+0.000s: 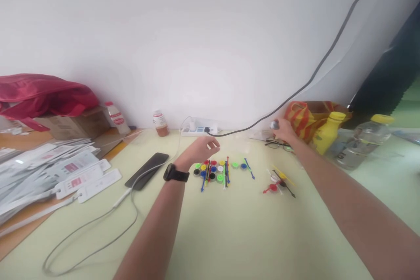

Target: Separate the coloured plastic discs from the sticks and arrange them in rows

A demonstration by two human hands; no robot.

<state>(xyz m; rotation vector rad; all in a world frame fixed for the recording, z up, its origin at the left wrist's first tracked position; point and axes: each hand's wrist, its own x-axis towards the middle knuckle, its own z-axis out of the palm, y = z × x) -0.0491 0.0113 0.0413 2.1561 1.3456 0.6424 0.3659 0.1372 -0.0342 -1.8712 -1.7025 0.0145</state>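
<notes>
My left hand (202, 148), with a dark watch (176, 173) on the wrist, hovers over the table with loosely bent fingers apart and nothing visible between them. Just below it lies a cluster of small coloured round discs (213, 169) and thin plastic arrows (228, 170). A green disc (235, 165), a blue disc (243, 166) and a blue arrow (249, 169) lie at its right. Farther right is a loose group of arrows and discs, among them a red disc (272, 188). My right hand (285, 131) grips a small grey round object (274, 125) beside black glasses (277, 143).
A striped bag (298, 120), a yellow bottle (330, 133) and a clear bottle (364, 142) stand right. Along the wall are a drink bottle (160, 123) and a power strip (198, 129). A phone (147, 170) with cable and piled white tags (65, 170) lie left.
</notes>
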